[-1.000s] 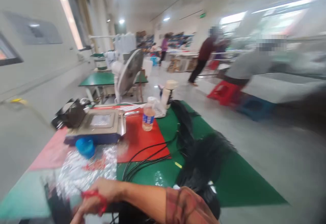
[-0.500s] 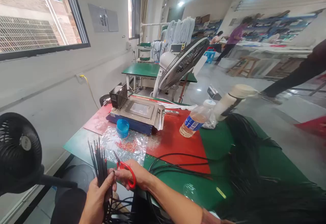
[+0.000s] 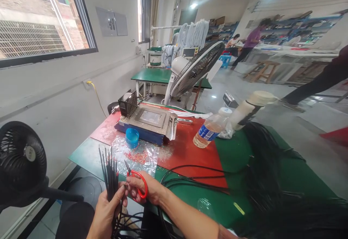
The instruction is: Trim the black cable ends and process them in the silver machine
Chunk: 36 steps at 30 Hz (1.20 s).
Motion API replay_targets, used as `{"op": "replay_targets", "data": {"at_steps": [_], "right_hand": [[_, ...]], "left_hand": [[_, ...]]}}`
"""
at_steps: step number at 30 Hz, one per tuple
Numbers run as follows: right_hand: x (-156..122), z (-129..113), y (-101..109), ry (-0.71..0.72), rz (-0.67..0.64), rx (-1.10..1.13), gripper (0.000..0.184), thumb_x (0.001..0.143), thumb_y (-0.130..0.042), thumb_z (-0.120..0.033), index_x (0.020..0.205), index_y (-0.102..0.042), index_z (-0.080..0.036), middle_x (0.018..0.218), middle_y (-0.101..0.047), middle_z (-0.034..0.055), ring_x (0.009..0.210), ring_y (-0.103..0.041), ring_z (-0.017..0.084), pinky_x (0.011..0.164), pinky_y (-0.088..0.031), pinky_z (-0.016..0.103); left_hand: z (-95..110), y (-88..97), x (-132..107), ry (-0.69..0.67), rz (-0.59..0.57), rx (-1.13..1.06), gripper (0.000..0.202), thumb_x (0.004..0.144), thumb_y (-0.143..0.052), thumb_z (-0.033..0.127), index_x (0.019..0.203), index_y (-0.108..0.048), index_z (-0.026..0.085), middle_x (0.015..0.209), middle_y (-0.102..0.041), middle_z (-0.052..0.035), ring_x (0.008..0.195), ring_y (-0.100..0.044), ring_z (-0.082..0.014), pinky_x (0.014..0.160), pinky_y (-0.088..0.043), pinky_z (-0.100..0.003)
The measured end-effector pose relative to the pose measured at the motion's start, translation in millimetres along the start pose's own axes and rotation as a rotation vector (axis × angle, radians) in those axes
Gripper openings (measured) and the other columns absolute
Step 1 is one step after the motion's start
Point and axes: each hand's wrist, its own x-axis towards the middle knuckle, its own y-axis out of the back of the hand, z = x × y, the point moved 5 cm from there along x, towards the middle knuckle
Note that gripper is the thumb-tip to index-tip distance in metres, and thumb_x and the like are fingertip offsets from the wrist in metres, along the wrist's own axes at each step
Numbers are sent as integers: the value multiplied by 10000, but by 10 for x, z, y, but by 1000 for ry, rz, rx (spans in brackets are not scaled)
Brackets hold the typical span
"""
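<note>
My left hand point(image 3: 107, 208) is closed around a bundle of black cables point(image 3: 109, 175), whose stripped tips point upward, some of them red. Red-handled scissors point(image 3: 143, 184) hang on my right hand point(image 3: 145, 188), their blades pointing up and left. The fingertips of both hands meet beside the bundle, and the small bit between them is too small to make out. Lower ends of the cables trail below my left hand. Behind the bundle, a clear plastic sheet point(image 3: 119, 146) carries red and pale scraps point(image 3: 137, 156) and a blue cup point(image 3: 132, 138).
A blue-sided device with a metal top point(image 3: 150, 119) stands at the table's back. To its right are a labelled bottle point(image 3: 208, 132) and a pale cylinder point(image 3: 250, 105). Black cables point(image 3: 265, 163) pile on the green table's right side. A black fan point(image 3: 23, 159) is at left.
Both hands stay close together at the bundle, with the scissors still on the right hand. The whole view has shifted slightly right and down.
</note>
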Motion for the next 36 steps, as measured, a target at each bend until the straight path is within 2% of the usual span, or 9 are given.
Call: {"op": "replay_targets", "data": {"at_steps": [4,10,17,26,36], "right_hand": [[4,10,1,-12,-25,17,494,650,-677,-561,656,-603,-73,438,-500,-27,304,-436,54,265,-246,144],[-7,-17,15,20,25,52,486,621,-699,-553,562,-541,-97,421,-502,-22,296,-429,47,281,-262,146],[-42,-37,22,-55,69,-9,439,571,-727,-512,554,-548,-112,389,-484,-30,285,-419,66,248,-219,152],[-20,-15,36,-51,42,-47,408,583,-723,-477,549,-552,-109,407,-501,-19,299,-432,67,257,-240,152],[-33,-35,41,-60,82,-39,452,560,-720,-529,545,-543,-113,395,-485,-28,281,-414,61,250,-224,149]], "left_hand": [[-18,-1,7,13,-10,-31,341,678,-697,477,733,-638,146,511,-533,18,394,-325,-54,371,-211,-188],[16,-7,-6,-14,-14,-17,358,646,-727,475,707,-652,131,503,-528,16,435,-372,-62,391,-239,-169],[38,-16,-11,-16,-76,52,369,655,-713,493,677,-652,130,467,-508,18,395,-346,-53,372,-205,-180],[-11,23,26,-24,-23,36,362,673,-697,492,665,-640,134,464,-499,23,408,-319,-47,376,-196,-175],[66,-2,-5,-60,0,43,367,614,-746,479,669,-658,127,483,-489,30,429,-350,-64,381,-246,-187]]}}
